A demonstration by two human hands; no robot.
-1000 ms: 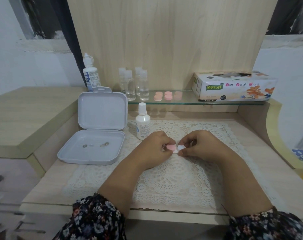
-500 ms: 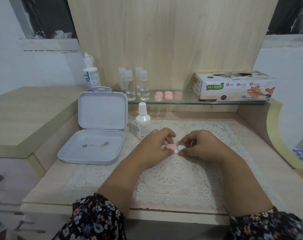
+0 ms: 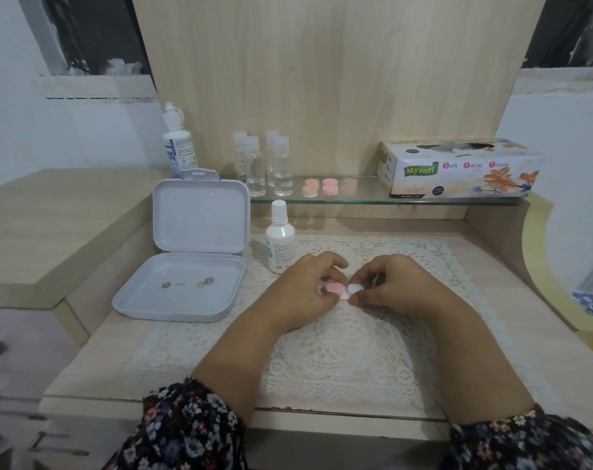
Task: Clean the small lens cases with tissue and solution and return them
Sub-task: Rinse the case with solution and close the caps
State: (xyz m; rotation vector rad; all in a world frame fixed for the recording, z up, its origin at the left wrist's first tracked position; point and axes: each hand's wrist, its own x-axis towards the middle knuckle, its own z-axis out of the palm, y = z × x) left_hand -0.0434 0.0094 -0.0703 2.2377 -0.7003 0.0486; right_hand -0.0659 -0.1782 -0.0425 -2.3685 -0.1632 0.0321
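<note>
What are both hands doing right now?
Left hand: closed, pinching the pink cap of the small lens case.
Right hand: closed, pinching the white cap of the same case.

lace doily (image 3: pixel 339 351) on wooden desk (image 3: pixel 525 334), four clear bottles (image 3: pixel 264 164) on glass shelf (image 3: pixel 366 195)
</note>
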